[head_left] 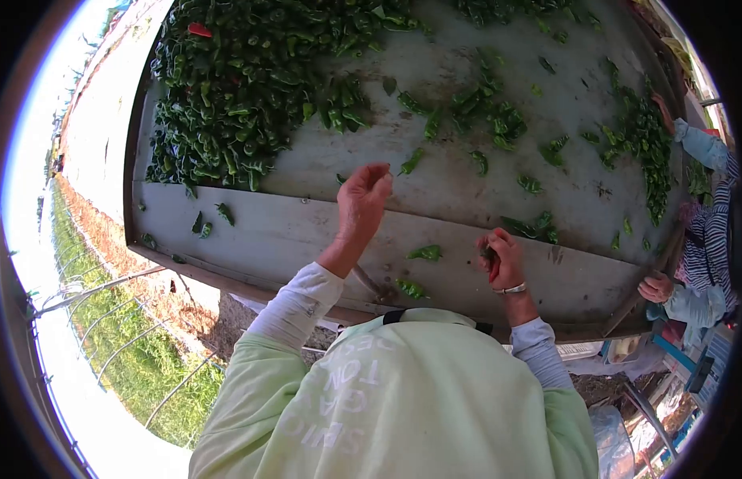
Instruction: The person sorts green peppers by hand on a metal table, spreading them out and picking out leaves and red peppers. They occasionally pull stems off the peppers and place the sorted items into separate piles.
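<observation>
My left hand (363, 201) is over the table's near ledge, fingers loosely bent and a small gap between them and the thumb; I see nothing in it. Just right of its fingertips lies a green pepper (412, 161). My right hand (505, 262) is closed on a pepper (494, 270) that shows red, with something dark green beside it, partly hidden by the fingers. Beyond this hand lie green peppers (534, 227). Two single green peppers, one (424, 252) farther and one (412, 288) nearer, rest on the ledge between my hands.
A large heap of green peppers (227, 104) covers the far left of the metal table (331, 156), with a red pepper (199, 29) on top. Loose peppers are scattered across the middle. At the right, another person's hand (657, 287) rests at the table edge near a smaller pile (654, 160).
</observation>
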The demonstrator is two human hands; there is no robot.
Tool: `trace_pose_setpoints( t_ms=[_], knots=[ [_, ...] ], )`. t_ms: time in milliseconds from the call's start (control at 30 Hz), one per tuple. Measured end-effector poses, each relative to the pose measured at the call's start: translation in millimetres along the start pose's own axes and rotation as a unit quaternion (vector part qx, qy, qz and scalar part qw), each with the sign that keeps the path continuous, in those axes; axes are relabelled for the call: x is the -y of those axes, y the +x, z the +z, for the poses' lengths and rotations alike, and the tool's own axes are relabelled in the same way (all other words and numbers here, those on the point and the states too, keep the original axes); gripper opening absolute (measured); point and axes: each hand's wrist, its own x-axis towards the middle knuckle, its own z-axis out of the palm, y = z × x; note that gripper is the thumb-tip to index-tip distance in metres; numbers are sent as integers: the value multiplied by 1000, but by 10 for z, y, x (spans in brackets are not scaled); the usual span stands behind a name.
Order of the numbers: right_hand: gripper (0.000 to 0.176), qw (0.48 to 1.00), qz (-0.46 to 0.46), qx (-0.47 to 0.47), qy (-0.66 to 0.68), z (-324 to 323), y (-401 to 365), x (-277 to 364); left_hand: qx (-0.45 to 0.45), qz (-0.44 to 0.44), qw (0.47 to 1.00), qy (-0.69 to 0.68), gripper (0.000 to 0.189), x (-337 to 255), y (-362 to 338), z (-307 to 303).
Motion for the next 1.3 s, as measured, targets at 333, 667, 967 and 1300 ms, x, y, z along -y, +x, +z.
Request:
trace_pose_setpoints(
  t_ms=[333, 667, 967, 1300],
  knots=[
    [8, 996, -79, -31, 1, -454, 92, -121, -55, 29, 879, 472, 72, -25, 617, -99],
    [6, 996, -83, -35, -22, -384, 89, -78, -44, 219, 888, 403, 23, 85, 529, -63],
    [5, 996, -82, -20, -25, -405, 110, -100, -106, 233, 810, 527, 20, -32, 1184, 143],
    [5, 996, -90, -13, -8, -429, 116, -132, 42, 316, 777, 542, 31, 94, 833, 97]
  ],
)
